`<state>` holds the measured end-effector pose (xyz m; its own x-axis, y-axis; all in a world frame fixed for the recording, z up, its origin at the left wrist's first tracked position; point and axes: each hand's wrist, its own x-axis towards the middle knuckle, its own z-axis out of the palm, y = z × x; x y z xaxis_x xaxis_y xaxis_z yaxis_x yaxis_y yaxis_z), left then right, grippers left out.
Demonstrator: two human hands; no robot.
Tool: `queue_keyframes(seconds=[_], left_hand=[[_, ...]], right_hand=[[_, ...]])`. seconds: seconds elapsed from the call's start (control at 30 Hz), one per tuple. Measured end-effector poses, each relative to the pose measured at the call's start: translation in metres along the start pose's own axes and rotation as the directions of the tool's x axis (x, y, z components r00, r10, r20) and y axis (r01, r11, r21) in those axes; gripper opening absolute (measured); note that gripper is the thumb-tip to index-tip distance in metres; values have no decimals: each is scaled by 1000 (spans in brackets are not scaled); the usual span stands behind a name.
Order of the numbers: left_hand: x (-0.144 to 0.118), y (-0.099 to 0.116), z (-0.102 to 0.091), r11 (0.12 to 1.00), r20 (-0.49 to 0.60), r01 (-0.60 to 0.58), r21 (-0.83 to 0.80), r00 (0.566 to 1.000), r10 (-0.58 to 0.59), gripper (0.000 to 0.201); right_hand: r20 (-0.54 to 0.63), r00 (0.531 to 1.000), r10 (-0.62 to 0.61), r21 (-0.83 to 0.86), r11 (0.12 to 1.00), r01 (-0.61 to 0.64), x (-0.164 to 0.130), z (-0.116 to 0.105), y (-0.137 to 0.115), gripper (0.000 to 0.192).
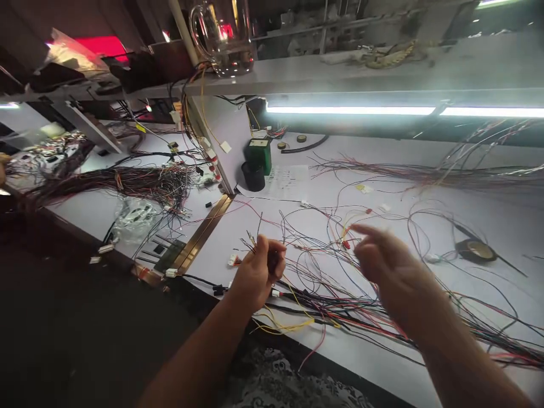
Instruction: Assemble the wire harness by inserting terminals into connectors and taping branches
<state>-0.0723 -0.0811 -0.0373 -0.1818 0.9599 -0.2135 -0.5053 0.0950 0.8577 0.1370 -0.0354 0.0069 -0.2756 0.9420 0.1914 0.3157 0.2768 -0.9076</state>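
My left hand (pixel 255 272) is closed around a few thin wires (pixel 250 242), and their bare metal terminals stick up past the thumb and forefinger. My right hand (pixel 382 260), blurred by motion, hovers over the bench to the right. Its forefinger reaches out, apart from the thumb, and I see nothing between them. Just left of its fingers lies a small red connector (pixel 346 245) with yellow wires. A white connector (pixel 233 260) with orange-red wires rests left of my left hand. Beneath both hands runs a wire harness (pixel 340 311) of black, red and green strands.
A black cup (pixel 253 177) and a green box (pixel 260 154) stand by the divider (pixel 221 136). A roll of dark tape (pixel 476 250) lies at right. Above, a shelf (pixel 297 76) carries a glass mug (pixel 229 42). Bundled wires (pixel 148 181) fill the left bench.
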Motion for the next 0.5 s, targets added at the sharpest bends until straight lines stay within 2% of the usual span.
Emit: queue_keyframes(seconds=[0.03, 0.1, 0.17, 0.23, 0.3, 0.4, 0.5], left_hand=[[-3, -2, 1, 1000, 6, -7, 23, 1000, 7, 49], [-9, -5, 0, 988, 45, -57, 141, 998, 52, 51], [-14, -4, -2, 927, 95, -188, 325, 982, 166, 52], [-18, -1, -5, 828, 124, -303, 472, 952, 278, 53], [-21, 1, -8, 772, 99, -333, 541, 937, 335, 43], [-21, 0, -13, 800, -9, -278, 532, 943, 333, 34], [-20, -1, -20, 885, -57, -244, 397, 955, 290, 40]], right_hand=[[114, 993, 28, -46, 999, -23, 1, 19, -2, 28], [328, 942, 69, -156, 988, -18, 4, 51, -4, 28], [447, 890, 84, -246, 969, 32, 7, 74, -6, 32], [492, 867, 81, -330, 939, 100, 8, 88, -7, 28], [508, 861, 9, -374, 903, 211, 4, 98, -9, 21], [514, 850, -116, -268, 919, 288, -3, 102, -11, 21], [515, 844, -149, -42, 979, 199, -2, 92, -8, 18]])
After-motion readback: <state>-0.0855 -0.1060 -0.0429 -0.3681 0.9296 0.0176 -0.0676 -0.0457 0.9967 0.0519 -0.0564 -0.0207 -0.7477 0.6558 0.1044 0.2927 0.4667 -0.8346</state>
